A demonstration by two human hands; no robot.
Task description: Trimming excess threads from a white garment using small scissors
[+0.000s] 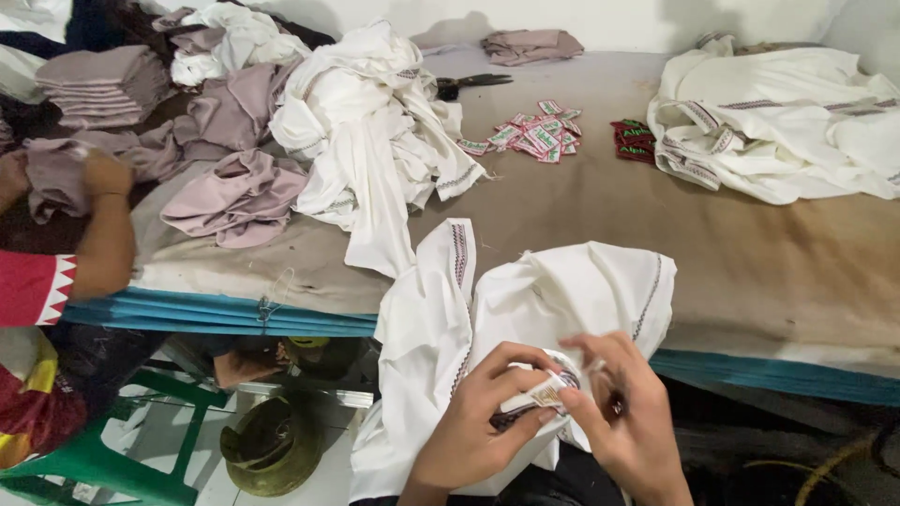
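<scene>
Head camera view, looking down at a person's two bare hands working at the near edge of a wide table [750, 253] covered in brown cloth. A white garment [525, 309] with a narrow dark embroidered stripe hangs over the table edge and down toward the person's lap. Both hands are gathered on its lower part. The left hand [478, 426] curls in from the left, thumb and forefinger pressed together on a bunched fold of the white fabric. The right hand [628, 422] comes in from the right, its fingertips [572, 401] pinching a small label [547, 395] against that same fold. The label sits right between the fingertips of the two hands, touching both, just below the middle of the garment.

Farther back on the table, a heap of white garments [375, 131] lies left of centre, with mauve garments [239, 192] spread beside it and a neat stack of folded mauve cloth [98, 84] at the far left. A scatter of small white and green labels [534, 136] lies near the middle, with a small stack of red labels [636, 141] just to its right and black scissors [469, 84] behind it. Another pile of white garments [778, 122] fills the far right. At the left edge, another person's arm in a red sleeve [33, 286] reaches onto the mauve cloth. Below the table stand a green plastic stool [103, 459] and a round green metal canister [267, 445].
</scene>
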